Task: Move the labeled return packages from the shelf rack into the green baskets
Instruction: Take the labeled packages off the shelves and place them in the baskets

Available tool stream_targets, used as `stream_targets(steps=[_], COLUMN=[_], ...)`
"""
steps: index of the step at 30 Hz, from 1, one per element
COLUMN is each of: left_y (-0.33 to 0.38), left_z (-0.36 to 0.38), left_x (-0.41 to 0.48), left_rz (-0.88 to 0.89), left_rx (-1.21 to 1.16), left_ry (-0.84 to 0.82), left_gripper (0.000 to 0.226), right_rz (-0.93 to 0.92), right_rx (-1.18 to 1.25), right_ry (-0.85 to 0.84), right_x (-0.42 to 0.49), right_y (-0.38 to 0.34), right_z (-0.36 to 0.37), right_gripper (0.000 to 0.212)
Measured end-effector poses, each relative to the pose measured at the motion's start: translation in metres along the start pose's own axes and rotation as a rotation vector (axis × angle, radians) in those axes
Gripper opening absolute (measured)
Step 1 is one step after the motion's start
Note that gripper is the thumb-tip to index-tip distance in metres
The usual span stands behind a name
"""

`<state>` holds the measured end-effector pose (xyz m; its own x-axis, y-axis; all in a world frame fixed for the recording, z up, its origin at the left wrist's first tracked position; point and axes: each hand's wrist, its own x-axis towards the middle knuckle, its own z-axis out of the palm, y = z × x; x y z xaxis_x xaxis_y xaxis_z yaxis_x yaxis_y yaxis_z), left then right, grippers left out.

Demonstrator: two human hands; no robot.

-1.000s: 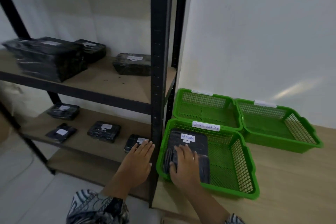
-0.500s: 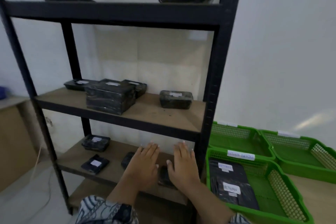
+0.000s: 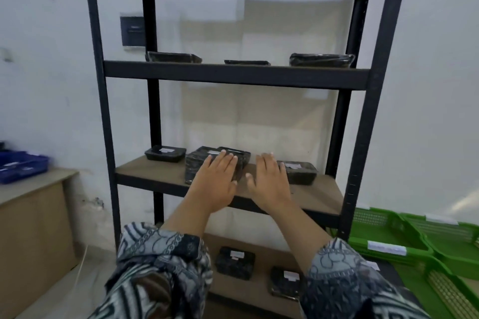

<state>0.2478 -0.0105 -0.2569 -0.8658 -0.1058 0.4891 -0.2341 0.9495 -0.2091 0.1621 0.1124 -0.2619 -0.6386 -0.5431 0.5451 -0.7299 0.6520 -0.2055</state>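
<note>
Both your hands are flat and empty: the left hand (image 3: pixel 216 184) reaches over the large package (image 3: pixel 201 167) on the middle shelf (image 3: pixel 316 195), the right hand (image 3: pixel 269 184) just at its 3 o'clock. Cup both sides before lifting; green baskets (image 3: pixel 388 235) wait at your 4 o'clock.

Middle shelf (image 3: pixel 155 171) is wide open in front, bare gap at 12 o'clock between the big wrapped package (image 3: pixel 199 166) and right package (image 3: pixel 300 172); uprights (image 3: pixel 373 111) box the sides.
</note>
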Motion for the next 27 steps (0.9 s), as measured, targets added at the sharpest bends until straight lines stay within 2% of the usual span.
stream_targets(steps=[7, 15, 20, 27], left_y=[-0.045, -0.092, -0.119, -0.16], left_z=[-0.032, -0.065, -0.086, -0.092], left_x=[0.051, 0.131, 0.189, 0.243], left_rz=[-0.004, 0.027, 0.044, 0.052], left_rx=[-0.004, 0.027, 0.074, 0.022], left_ry=[0.147, 0.252, 0.393, 0.427], left_gripper=[0.06, 0.062, 0.06, 0.059], right_rz=[-0.051, -0.192, -0.261, -0.221], right_rx=[-0.043, -0.097, -0.155, -0.23], right_ry=[0.072, 0.188, 0.301, 0.316], right_x=[0.065, 0.148, 0.2, 0.257], right_y=[-0.03, -0.033, -0.03, -0.025], right_z=[-0.032, -0.056, -0.077, -0.1], right_gripper=[0.058, 0.06, 0.059, 0.055])
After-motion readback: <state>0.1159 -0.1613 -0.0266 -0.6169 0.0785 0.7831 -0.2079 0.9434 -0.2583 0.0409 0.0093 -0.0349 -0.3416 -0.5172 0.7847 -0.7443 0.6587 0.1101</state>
